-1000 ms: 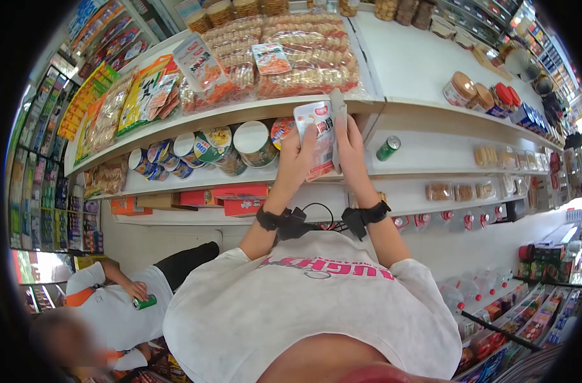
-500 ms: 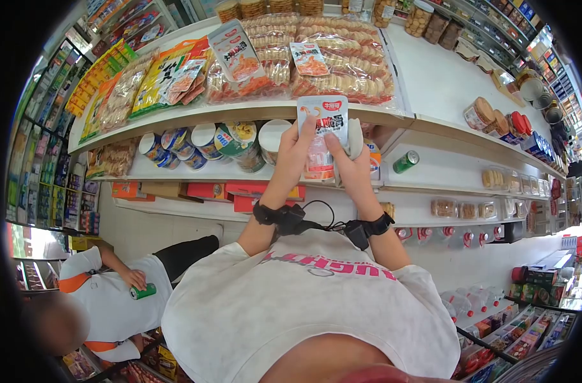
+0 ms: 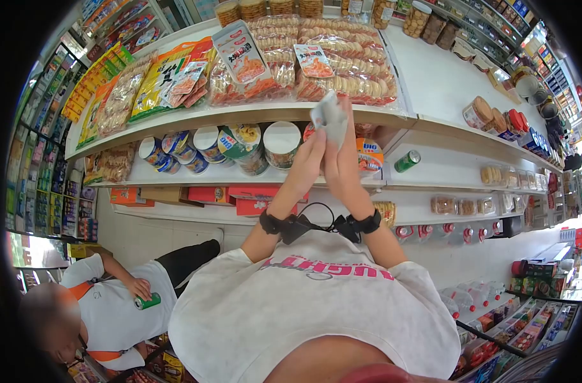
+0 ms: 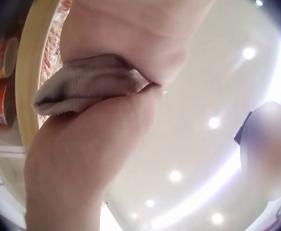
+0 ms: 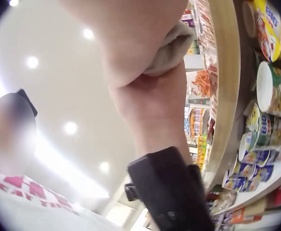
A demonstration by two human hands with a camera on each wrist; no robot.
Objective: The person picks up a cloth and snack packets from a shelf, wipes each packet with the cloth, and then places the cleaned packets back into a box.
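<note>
My two hands are raised together in front of the top shelf edge [image 3: 240, 115]. My left hand [image 3: 309, 158] and right hand [image 3: 343, 156] press palm to palm. Between them stands a white snack packet [image 3: 319, 115], seen edge-on above the fingertips. A grey-white cloth [image 4: 87, 89] is squeezed between the palms; the right wrist view shows the cloth [image 5: 173, 44] bulging out by my right hand. The left hand holds the packet and the right hand holds the cloth against it. Most of the packet's face is hidden.
Bags of biscuits [image 3: 332, 60] lie on the top shelf. Noodle cups [image 3: 281, 143] and a green can [image 3: 406, 161] stand on the second shelf, jars [image 3: 485, 115] further right. Another person [image 3: 112, 306] crouches at lower left with a green can [image 3: 148, 301].
The packet faced me half a second ago with the cloth at its right side. Now it has turned edge-on and risen toward the top shelf, and my hands have closed flat together.
</note>
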